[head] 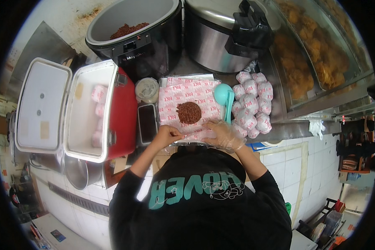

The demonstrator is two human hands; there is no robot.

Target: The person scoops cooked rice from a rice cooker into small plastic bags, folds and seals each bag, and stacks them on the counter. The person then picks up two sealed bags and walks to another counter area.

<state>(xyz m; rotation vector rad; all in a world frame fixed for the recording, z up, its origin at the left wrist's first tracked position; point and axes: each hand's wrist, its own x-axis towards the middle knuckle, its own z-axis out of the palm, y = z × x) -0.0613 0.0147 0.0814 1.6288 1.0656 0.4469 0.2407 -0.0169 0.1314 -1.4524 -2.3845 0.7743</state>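
Observation:
A flattened mound of brownish-red cooked rice (pixel 190 112) lies on the top sheet of a stack of printed wrapping paper (pixel 170 97). Bare and pinched at the fingertips, my left hand (pixel 168 136) grips the near edge of that sheet, which is slightly raised. My right hand (pixel 223 135), in a clear plastic glove, touches the same edge farther right; its thumb and fingers are spread, and I cannot make out whether paper is caught between them. Just beyond it lies a turquoise rice scoop (pixel 224 94). Several wrapped rice balls (pixel 249 103) are piled to the right.
Left stands an open red cooler box (pixel 122 115) with wrapped balls inside. A phone (pixel 147 123) and a lidded tub (pixel 147 90) sit beside the paper. Behind are an open rice cooker (pixel 153 47) and a closed one (pixel 209 43). A glass case (pixel 300 62) of fried food borders the right.

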